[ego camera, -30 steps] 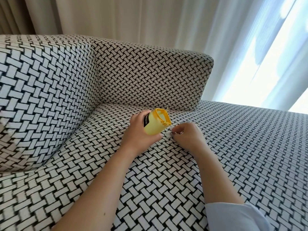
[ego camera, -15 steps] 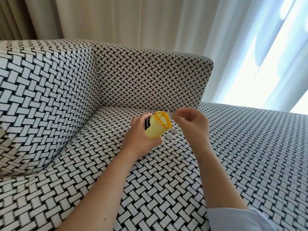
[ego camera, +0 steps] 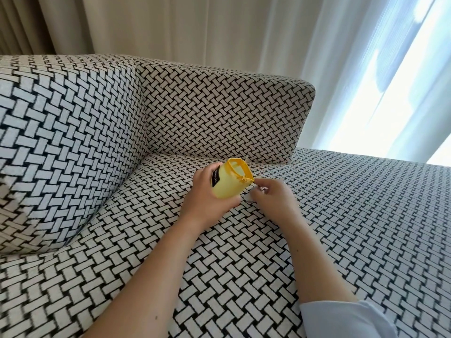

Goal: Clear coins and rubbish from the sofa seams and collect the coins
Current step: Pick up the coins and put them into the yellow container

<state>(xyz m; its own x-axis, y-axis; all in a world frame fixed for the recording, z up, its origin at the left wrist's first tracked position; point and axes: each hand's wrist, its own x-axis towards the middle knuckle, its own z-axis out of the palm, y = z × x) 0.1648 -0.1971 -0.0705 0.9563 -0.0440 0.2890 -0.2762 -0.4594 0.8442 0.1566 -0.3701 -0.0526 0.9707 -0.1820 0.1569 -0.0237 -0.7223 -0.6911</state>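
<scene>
My left hand (ego camera: pixel 207 198) grips a small yellow pouch (ego camera: pixel 230 180) with a black label, its open mouth tilted up and to the right. Just right of it my right hand (ego camera: pixel 274 198) rests low on the sofa seat (ego camera: pixel 244 264), fingers curled down around a silver coin (ego camera: pixel 249 197) that lies on the fabric below the pouch. Whether the fingers pinch the coin or only touch it is hidden. The seam (ego camera: pixel 195 158) between seat and backrest runs just behind the pouch.
The sofa wears a black-and-white woven-pattern cover. A large cushion (ego camera: pixel 68 152) stands at the left and the backrest (ego camera: pixel 219 118) at the rear. Beige and sheer curtains (ego camera: pixel 341 57) hang behind, with bright window light at the right.
My right hand had lifted to the pouch's mouth half a second ago; it has dropped back to the seat at the coin. The left hand and the pouch stayed nearly still.
</scene>
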